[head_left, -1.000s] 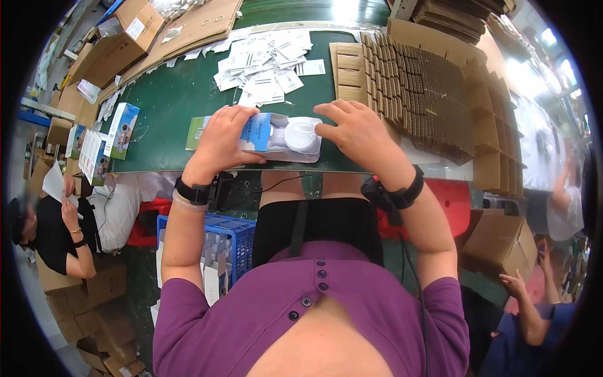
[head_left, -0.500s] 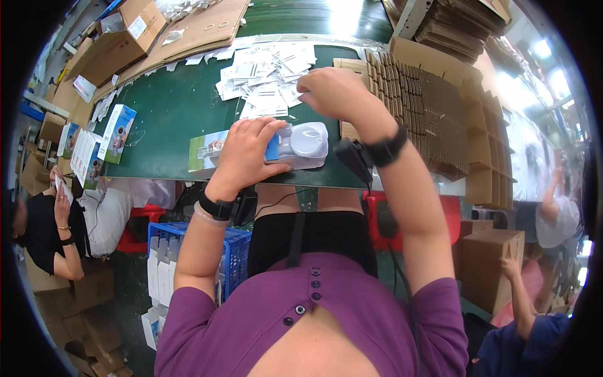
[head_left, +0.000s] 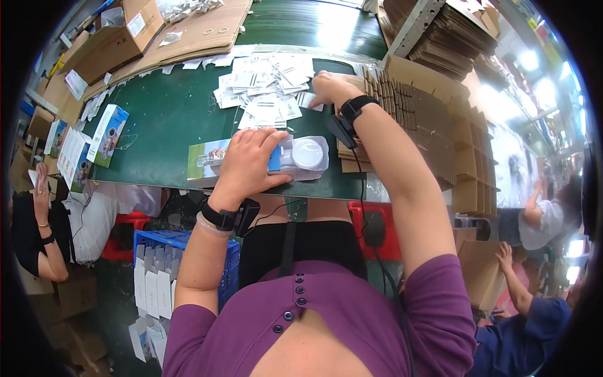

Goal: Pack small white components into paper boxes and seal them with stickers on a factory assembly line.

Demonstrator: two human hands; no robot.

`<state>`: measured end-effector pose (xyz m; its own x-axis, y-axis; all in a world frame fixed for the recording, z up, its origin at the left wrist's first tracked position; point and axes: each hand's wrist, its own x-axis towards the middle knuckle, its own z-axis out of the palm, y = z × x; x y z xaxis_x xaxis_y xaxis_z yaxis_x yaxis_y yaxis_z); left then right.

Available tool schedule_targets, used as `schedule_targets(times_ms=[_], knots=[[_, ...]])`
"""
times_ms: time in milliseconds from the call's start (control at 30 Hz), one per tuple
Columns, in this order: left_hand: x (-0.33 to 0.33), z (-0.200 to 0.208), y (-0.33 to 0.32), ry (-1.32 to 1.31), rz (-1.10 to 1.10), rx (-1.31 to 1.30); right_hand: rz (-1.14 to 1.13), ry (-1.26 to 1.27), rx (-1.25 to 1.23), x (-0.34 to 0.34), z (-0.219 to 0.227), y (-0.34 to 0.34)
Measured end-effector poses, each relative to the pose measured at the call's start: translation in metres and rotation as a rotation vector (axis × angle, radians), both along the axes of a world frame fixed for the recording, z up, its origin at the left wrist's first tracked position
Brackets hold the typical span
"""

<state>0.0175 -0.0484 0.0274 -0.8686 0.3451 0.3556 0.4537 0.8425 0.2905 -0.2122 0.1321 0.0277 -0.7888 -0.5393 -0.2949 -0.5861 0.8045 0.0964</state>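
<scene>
Presently box (head_left: 202, 162) lies long axis left-to-right on counter (head_left: 157, 113), left hand (head_left: 252, 161) clasped across it; right hand (head_left: 333, 90), beyond it, nearer paper slips (head_left: 264, 88), cannot tell if pinching.

green table (head_left: 160, 103), red stools (head_left: 392, 232), bright lights (head_left: 529, 60)

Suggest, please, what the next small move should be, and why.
Perhaps lift the nearest slip with the right hand: that hand is at the right edge of the slip pile, while the left hand lies over the box, whose tray sticks out.
</scene>
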Motion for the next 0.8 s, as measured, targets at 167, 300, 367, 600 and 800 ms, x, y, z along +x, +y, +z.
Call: schedule_targets(times_ms=[167,300,367,600,800], knots=[[-0.001,0.000,0.001,0.013,-0.005,-0.002,-0.011,-0.027,-0.083,0.001,-0.008,0.011],[-0.001,-0.002,0.001,0.009,-0.003,-0.005,-0.050,-0.074,-0.187,0.019,0.003,0.015],[0.000,-0.001,0.001,-0.002,0.001,-0.007,-0.124,-0.050,-0.463,0.031,0.018,0.019],[-0.001,-0.003,-0.001,-0.009,-0.006,-0.005,0.117,0.200,-0.962,0.114,0.055,0.051],[-0.002,0.001,-0.001,-0.036,-0.008,-0.017,0.245,0.402,-1.242,0.169,0.036,0.061]])
